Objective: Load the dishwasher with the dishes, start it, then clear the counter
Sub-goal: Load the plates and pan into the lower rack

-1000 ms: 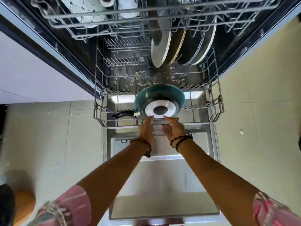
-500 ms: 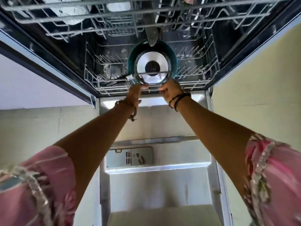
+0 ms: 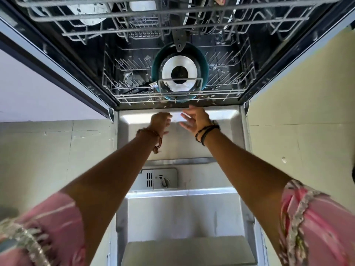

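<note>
A teal frying pan [image 3: 202,60] stands on edge at the front of the lower rack [image 3: 240,91], its silver base facing me and its black handle pointing left. The lower rack sits fully inside the dishwasher tub. Both hands hover just in front of the rack, above the open door [image 3: 178,150], and touch nothing. My left hand [image 3: 160,120] has loosely curled fingers and holds nothing. My right hand [image 3: 194,119] has spread, straight fingers. The upper rack [image 3: 153,18] overhead carries white dishes.
The detergent dispenser [image 3: 159,178] is set in the lowered door. White cabinet fronts flank the dishwasher on the left, and pale floor tiles lie on both sides. A spray arm [image 3: 179,38] hangs under the upper rack, just above the pan.
The lower rack with the pan slid back into the tub under both hands. The hands have now let go of the rack front and drawn back a little.
</note>
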